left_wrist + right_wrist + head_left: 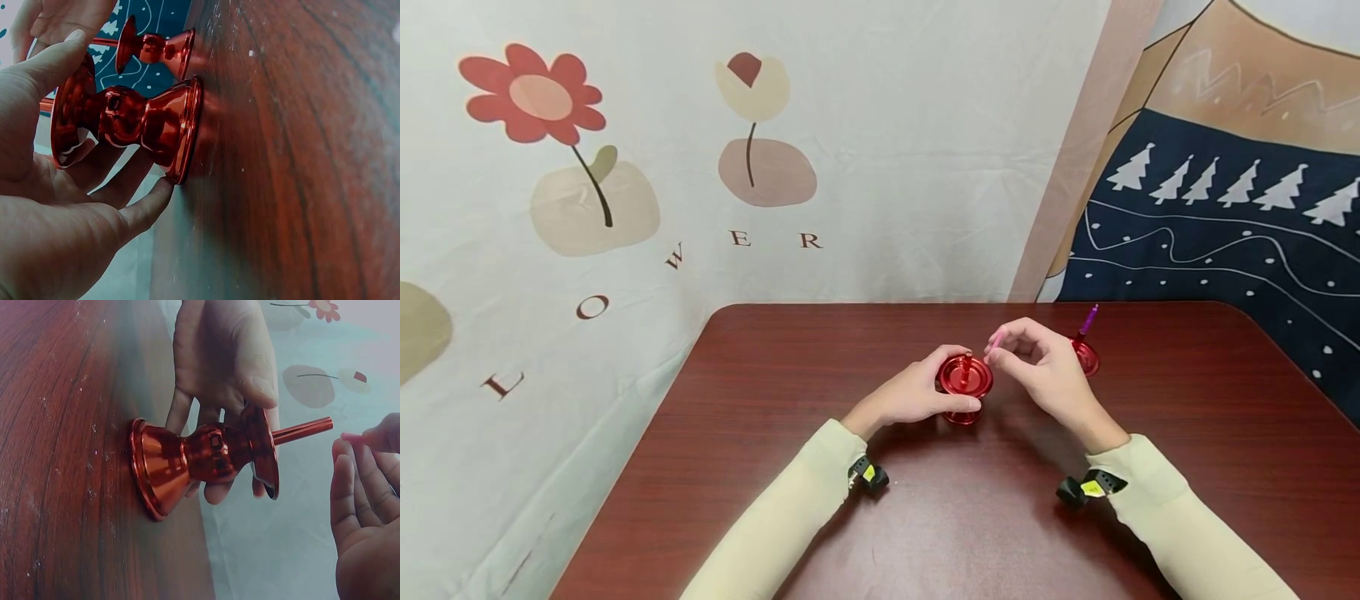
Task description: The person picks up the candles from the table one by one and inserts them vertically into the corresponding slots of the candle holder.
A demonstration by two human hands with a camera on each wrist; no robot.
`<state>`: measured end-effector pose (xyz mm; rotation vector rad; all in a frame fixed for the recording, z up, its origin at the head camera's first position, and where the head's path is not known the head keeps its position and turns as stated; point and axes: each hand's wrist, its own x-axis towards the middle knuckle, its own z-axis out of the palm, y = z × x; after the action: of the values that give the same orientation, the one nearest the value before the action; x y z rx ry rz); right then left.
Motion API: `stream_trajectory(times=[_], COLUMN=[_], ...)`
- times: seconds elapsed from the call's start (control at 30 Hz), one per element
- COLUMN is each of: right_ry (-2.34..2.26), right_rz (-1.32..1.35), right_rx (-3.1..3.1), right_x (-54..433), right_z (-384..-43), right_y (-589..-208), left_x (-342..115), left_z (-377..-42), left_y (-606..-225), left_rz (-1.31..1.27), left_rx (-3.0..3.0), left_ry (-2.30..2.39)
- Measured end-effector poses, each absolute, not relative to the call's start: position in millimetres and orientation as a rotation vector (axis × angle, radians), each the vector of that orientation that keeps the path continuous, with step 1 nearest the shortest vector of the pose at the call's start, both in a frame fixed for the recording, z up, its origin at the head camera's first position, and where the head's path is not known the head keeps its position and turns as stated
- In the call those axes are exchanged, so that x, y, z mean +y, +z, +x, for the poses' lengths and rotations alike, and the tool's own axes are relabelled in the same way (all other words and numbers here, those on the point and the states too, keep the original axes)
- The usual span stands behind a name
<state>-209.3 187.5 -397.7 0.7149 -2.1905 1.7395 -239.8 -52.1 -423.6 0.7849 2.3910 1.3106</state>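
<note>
A shiny red metal candle holder (973, 381) stands on the table, with a wide dish and a thin upright tube on top. My left hand (913, 393) grips it from the left, thumb at the dish's near side and fingers behind, as the left wrist view of the holder (122, 115) shows. To its right my right hand (1051, 371) pinches a slim pink candle (997, 338) between thumb and fingertips. In the right wrist view the pink candle (352, 438) is just off the tip of the holder's tube (306, 430).
Behind my right hand stands a second red candle holder (1087, 360), partly hidden, with a purple candle (1089, 320) upright in it. The dark red wooden table (760, 367) ends at a printed cloth backdrop (910, 167).
</note>
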Motion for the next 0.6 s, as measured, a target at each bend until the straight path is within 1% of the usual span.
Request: stream_trajectory(times=[0.3, 0.6], right_ry=[1.740, 1.649], right_rz=[0.743, 0.796], right_rx=[-2.143, -2.144], right_x=[181.3, 177.8], right_z=[-210.7, -213.5], right_y=[-397.9, -399.1], left_x=[-50.1, -49.3], left_z=[-237.9, -236.6], left_y=[-422.4, -422.4], left_rz=[0.797, 0.796], left_rx=[2.386, 2.394], left_ry=[1.311, 1.309])
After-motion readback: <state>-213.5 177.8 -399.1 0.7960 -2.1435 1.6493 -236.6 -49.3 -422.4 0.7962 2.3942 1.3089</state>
